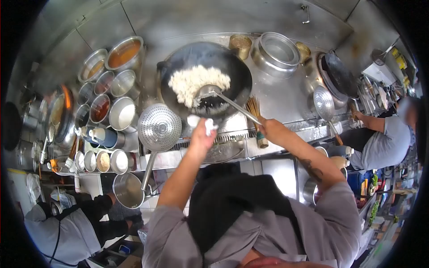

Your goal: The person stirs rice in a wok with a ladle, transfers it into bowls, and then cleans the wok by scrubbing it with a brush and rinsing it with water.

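Note:
A black wok (241, 73) holds a heap of white, clumpy food (190, 82) that looks like rice. My right hand (271, 130) is closed around the handle of a metal ladle (230, 102), whose bowl rests against the near side of the heap. At the wok's near rim, my left hand (203, 139) is closed on a white cloth (210, 127); the rim under it is partly hidden. Beside my right hand, a bamboo brush (253, 107) leans upright. Left of my left hand lies a perforated strainer (159, 127), its handle pointing toward me.
Metal pots with sauces (124, 52) and seasoning containers (103, 161) crowd the left. A lidded steel pot (276, 52) stands right of the wok. Another strainer (324, 102) lies farther right. Co-workers stand on the right (386, 138) and lower left (71, 236).

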The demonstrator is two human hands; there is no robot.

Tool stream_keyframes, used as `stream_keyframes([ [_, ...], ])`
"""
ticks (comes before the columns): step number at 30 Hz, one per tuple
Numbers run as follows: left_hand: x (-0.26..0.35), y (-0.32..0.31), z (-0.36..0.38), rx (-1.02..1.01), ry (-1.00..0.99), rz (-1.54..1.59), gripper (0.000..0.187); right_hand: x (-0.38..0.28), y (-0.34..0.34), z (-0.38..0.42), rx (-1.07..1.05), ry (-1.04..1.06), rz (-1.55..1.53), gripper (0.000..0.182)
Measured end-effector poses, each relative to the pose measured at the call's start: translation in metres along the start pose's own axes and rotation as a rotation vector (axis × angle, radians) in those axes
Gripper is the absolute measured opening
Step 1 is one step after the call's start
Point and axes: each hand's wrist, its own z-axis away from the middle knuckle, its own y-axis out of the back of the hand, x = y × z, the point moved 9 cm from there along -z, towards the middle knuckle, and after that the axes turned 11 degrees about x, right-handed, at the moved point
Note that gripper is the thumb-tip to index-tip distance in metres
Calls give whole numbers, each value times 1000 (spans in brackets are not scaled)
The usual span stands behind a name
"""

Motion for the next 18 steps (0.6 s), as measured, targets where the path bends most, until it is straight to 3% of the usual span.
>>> stream_keyframes([
  [2, 1, -17, 81, -13, 27, 37, 7, -15, 11, 2, 3, 73, -114, 23],
  [5, 4, 1, 52, 7, 15, 63, 6, -30, 46, 36, -125, -18, -174, 23],
  [7, 14, -12, 70, -103, -73, 94, 7, -34, 61, 54, -173, -92, -186, 27],
  [9, -1, 5, 92, 115, -4, -9, 9, -27, 72, 75, -343, -371, -449, 29],
  [10, -2, -4, 125, 84, 9, -10, 12, -29, 76, 81, -390, -424, -605, 29],
  [13, 12, -4, 91, -57, 99, 29, 8, -9, 49, 60, -468, -466, -558, 34],
  [14, 15, -15, 67, -316, 28, 46, 9, 5, 28, 35, -419, -285, -303, 30],
  [15, -3, 1, 49, -319, 29, 37, 9, 18, 8, 6, -218, -49, -151, 27],
  [17, -48, 58, 30, -33, -50, -15, 14, 19, -2, -15, 105, 31, 198, 31],
  [18, -68, 77, 45, -45, -16, -50, 12, 9, 1, -5, 171, 30, 218, 32],
])
